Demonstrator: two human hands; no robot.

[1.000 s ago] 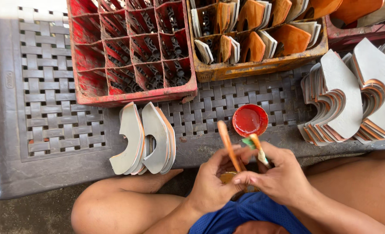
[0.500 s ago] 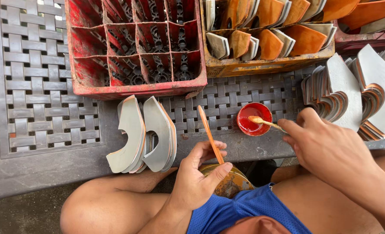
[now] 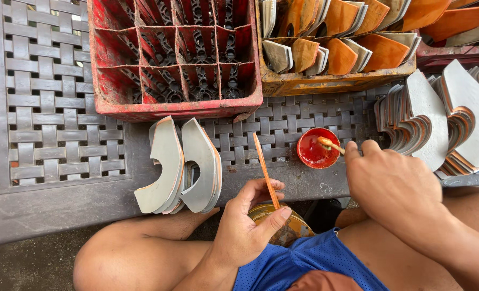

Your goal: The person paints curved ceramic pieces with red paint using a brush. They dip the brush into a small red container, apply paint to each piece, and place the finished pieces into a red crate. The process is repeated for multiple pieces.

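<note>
Seen from above, a seated person works at the edge of a grey plastic table point(image 3: 51, 205) with a woven lattice top. At the far side stands a red divided crate point(image 3: 169, 59), its square cells holding only dark moulded bases. Beside it on the right, a yellowish crate point(image 3: 331, 81) is packed with upright orange and grey curved pieces. Near the table's front edge, a small stack of grey, hook-shaped flat pieces point(image 3: 183, 164) with orange rims leans on edge, and a larger fanned stack of the same pieces point(image 3: 438, 118) stands at the right. Between the stacks sits a small round red cup point(image 3: 315, 149) of red paste. The right hand point(image 3: 395, 188) is closed around a small brush point(image 3: 330, 144), pinching its handle, with the tip dipped in the cup. The left hand point(image 3: 250, 226) is curled around a thin orange-edged piece point(image 3: 266, 170) held upright on edge above the lap, thumb pressed to it, over a round brownish tin point(image 3: 282, 223). Bare knees and blue shorts point(image 3: 298, 267) fill the bottom.
</note>
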